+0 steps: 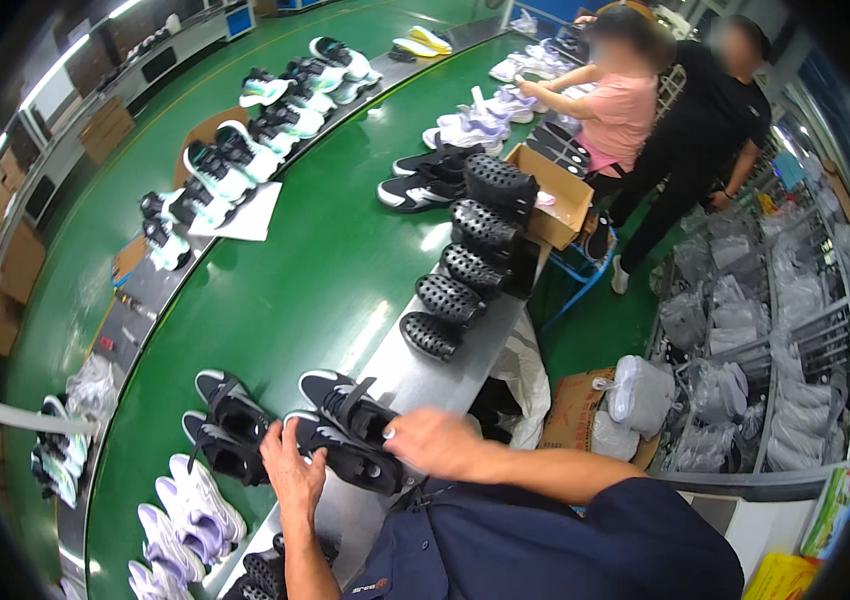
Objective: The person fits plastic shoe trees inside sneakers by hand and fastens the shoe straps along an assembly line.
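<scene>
A pair of black-and-grey sneakers stands just in front of me: the near sneaker [330, 440] and the far sneaker [330, 388]. My left hand [295, 468] is at the near sneaker's toe, its fingers spread and curved, not wrapped round it. Over the heel end of the pair, my right hand [435, 443] is closed with fingers bent together; a small white spot shows at its tip. What it grips, if anything, is hidden. To the left of my left hand stands another pair of black sneakers [230, 430].
White-and-lilac sneakers [190, 510] stand at lower left. Several black perforated shoe forms [445, 300] line the metal ledge [400, 365]. Beyond are a cardboard box [560, 195] and two people. A rack [765, 340] of wrapped goods is on the right; more sneakers [225, 170] line the far edge.
</scene>
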Motion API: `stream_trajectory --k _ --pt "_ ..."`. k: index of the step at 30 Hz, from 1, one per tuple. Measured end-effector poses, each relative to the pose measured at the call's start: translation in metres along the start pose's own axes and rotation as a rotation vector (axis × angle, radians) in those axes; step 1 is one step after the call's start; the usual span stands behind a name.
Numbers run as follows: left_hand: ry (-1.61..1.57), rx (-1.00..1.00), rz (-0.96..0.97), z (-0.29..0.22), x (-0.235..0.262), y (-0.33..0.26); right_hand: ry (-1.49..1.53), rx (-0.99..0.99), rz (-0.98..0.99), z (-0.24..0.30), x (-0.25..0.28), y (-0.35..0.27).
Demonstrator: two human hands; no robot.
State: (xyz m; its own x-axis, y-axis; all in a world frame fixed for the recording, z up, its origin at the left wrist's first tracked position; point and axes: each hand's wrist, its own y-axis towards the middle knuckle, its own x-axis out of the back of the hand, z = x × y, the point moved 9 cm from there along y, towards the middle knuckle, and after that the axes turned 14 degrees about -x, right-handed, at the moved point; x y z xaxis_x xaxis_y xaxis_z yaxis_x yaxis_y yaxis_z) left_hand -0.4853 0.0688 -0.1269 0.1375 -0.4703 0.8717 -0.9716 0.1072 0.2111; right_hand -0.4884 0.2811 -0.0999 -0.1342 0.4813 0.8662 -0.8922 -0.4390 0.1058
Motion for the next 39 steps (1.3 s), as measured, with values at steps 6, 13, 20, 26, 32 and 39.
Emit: stream_trajectory --k 6,13,20,26,32,39 --pt "-0.117 -0.136 -0.285 -0.041 0.024 -0.006 -0.017 -0.645 -0.465 -0.173 0.153 0.005" --pt "0.112 -0.087 -0.025 -0.051 -0.052 0.007 -0.401 -0.609 -0.476 -0.235 0.19 0.064" --pt "0.111 -0.094 0.075 -0.059 -0.046 -0.009 -0.734 -0.612 -0.289 -0.26 0.16 0.103" --pt "0.03 -0.171 -0.136 -0.048 -0.058 0.003 -0.937 -0.286 -0.359 -0.255 0.18 0.101" --pt "0.097 -0.105 -0.019 -0.071 -0.039 0.008 -0.279 -0.14 -0.259 -0.133 0.194 0.069" --pt "-0.876 0.35 -0.214 -0.043 -0.033 0.006 0.582 -0.597 0.664 -0.094 0.04 -0.032"
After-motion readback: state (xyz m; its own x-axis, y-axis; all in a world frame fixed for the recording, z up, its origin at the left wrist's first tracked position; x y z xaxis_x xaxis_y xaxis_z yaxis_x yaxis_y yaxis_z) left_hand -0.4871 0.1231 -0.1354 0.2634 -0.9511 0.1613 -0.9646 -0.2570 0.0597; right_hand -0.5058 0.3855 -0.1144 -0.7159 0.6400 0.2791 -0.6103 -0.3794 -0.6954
